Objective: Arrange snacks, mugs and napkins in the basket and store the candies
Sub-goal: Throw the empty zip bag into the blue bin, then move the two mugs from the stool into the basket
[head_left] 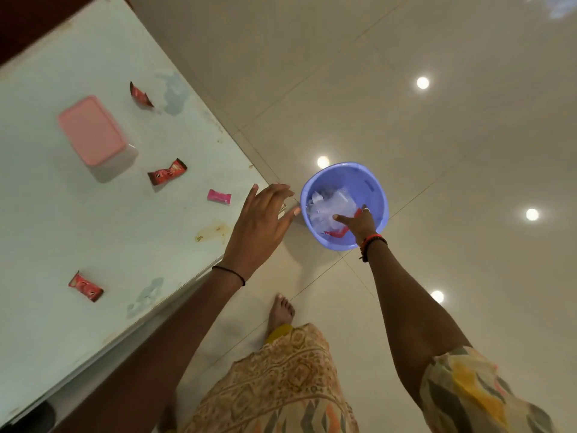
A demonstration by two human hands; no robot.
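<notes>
Right-hand fingers (340, 217) on clear wrap (331, 204) | basket (373, 185) lavender, round, slotted wall

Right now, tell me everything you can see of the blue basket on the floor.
The basket is a round, lavender-blue tub, plastic by its look, with a rolled rim and a slot handle cut in the far wall. It stands upright on the tiled floor, just off the corner of the table. Inside lie crumpled clear wrappers and a red scrap. The right hand reaches down into it, onto the wrappers; whether it grips anything cannot be told.
</notes>
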